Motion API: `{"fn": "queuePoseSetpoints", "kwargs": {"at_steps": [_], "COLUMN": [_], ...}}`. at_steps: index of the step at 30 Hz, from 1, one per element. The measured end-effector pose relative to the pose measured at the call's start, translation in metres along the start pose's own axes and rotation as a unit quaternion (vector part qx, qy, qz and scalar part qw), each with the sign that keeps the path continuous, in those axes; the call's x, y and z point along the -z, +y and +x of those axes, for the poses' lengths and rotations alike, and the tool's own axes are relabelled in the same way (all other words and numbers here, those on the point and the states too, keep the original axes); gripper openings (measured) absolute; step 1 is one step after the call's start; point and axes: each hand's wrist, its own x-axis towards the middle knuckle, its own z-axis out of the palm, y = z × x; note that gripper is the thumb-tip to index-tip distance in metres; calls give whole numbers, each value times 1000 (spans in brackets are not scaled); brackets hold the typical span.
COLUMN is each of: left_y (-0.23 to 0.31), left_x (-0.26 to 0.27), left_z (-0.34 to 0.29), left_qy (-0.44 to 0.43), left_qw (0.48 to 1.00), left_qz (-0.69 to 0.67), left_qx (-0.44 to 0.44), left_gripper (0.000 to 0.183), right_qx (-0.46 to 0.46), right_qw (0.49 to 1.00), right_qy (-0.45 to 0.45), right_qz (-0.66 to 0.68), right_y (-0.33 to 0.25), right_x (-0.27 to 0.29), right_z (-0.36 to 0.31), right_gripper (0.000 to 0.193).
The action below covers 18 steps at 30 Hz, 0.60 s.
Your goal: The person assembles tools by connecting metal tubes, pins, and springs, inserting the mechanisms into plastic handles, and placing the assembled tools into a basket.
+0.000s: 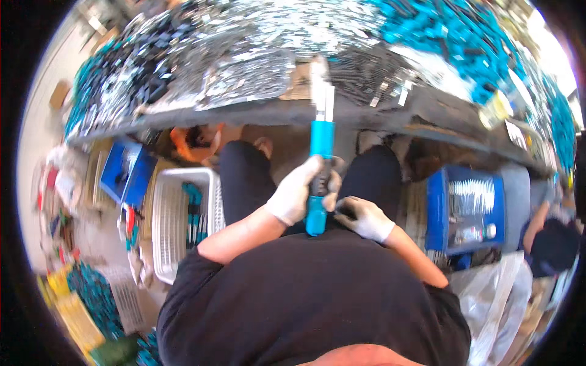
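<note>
Right gloved hand (364, 219): nearest the body, beside the handle's lower end; fingers curled inward. Whether they grip anything small cannot be told.

Left gloved hand (296, 194): thumb and fingers closed around the handle, clamped, no gap showing.

Teal-handled tool (322, 139): one, in the left hand, upright between the dark-trousered legs (247, 177). Black mid-section (321, 180); pale metal end (329, 102) pointing towards the bench, its tip blurred. Stage, by judgement: handle and metal appear joined, so the piece looks well advanced; what it still lacks, if anything, is not shown.

White basket (162, 229): left of the legs; holds several similar teal-and-dark pieces (194, 213), apparently further along or complete.

Blue bin (434, 213): right of the legs; contains a stack of pale strips (471, 194).

Bench (244, 117): beyond the knees; heaped with loose metal pieces (250, 72), dark strips (360, 70) and teal parts (452, 36). Judged by these heaps, much stock remains unworked.
</note>
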Motion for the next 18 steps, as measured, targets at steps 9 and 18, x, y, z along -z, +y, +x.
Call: {"fn": "queuePoseSetpoints", "kwargs": {"at_steps": [9,18], "left_y": [6,75], "left_x": [18,82], "left_z": [-4,-21], "left_qy": [14,283], "left_qw": [995,930], "left_qz": [-97,-40], "left_qx": [-15,-232], "left_gripper": [41,45], "right_qx": [-39,-8], "right_qw": [999,1000], "right_qy": [-32,0], "right_qz": [11,-14], "right_y": [-16,-20], "right_x": [1,10], "right_z": [-3,15], "right_gripper": [24,19]}}
